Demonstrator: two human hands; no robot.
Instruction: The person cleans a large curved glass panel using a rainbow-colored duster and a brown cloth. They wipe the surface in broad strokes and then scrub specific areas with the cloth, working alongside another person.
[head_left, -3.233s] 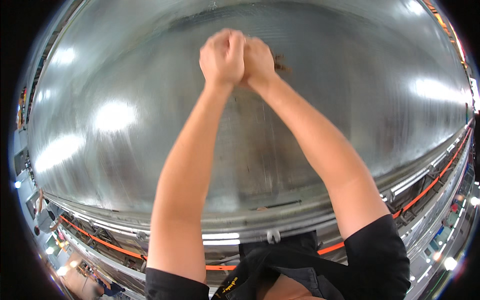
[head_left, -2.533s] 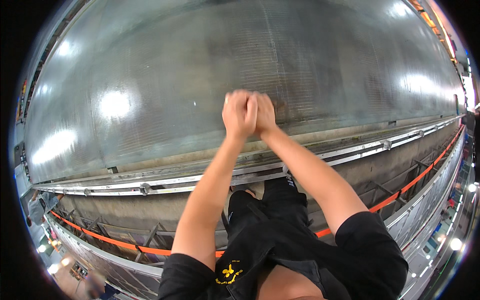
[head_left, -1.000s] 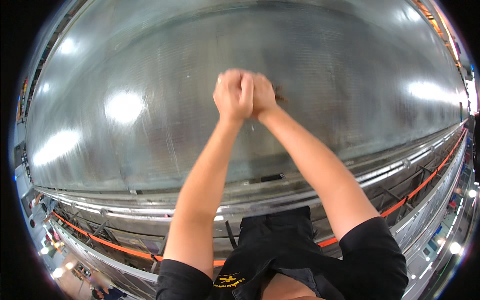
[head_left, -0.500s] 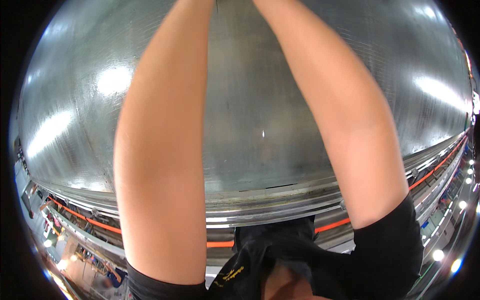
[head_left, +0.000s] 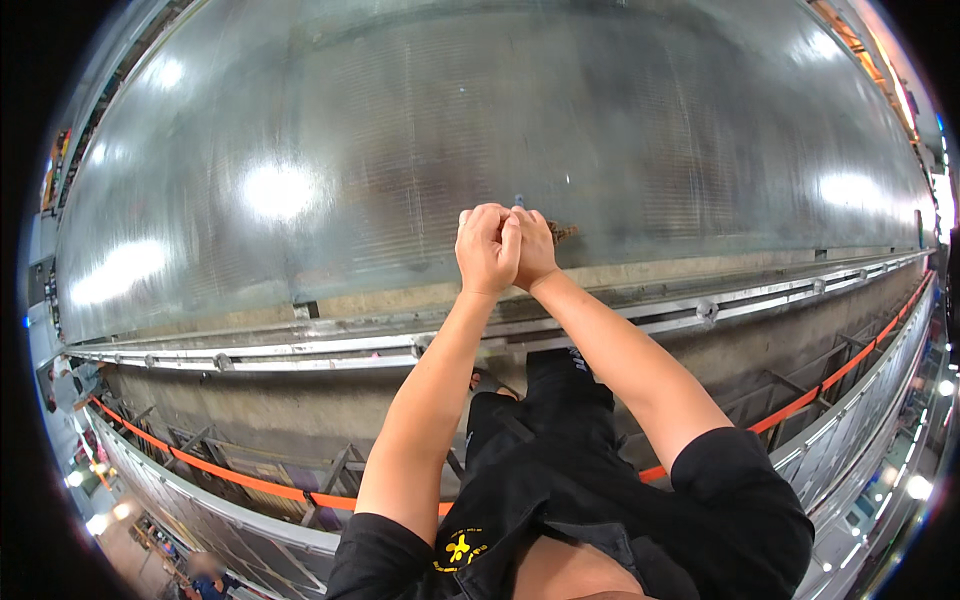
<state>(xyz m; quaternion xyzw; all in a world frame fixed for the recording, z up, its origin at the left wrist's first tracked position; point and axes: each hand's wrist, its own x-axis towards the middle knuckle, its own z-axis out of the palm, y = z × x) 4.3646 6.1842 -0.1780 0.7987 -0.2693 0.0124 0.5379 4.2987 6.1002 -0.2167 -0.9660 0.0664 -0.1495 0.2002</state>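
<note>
My left hand (head_left: 486, 248) and my right hand (head_left: 534, 246) are pressed together above the near edge of a large glossy grey sheet (head_left: 400, 130). Both are closed, fingers curled inward. A small blue-grey tip (head_left: 519, 200) shows just beyond the fingers. To the right of my right hand a brownish, rough-looking piece (head_left: 565, 232) sticks out. What the fingers hold is hidden, and I cannot tell whether the tip and the brown piece belong to one thing.
A metal rail (head_left: 640, 325) with clamp-like fittings runs along the sheet's near side. Behind it stretch an orange strip (head_left: 250, 482) and a metal framework. Bright lamp reflections (head_left: 280, 190) lie on the sheet. At the lower left another person (head_left: 208, 580) is far off.
My arms have drawn back toward me from beyond the top edge. Both hands now show, together near the sheet's near edge. The view has shifted, with more rail and floor visible.
</note>
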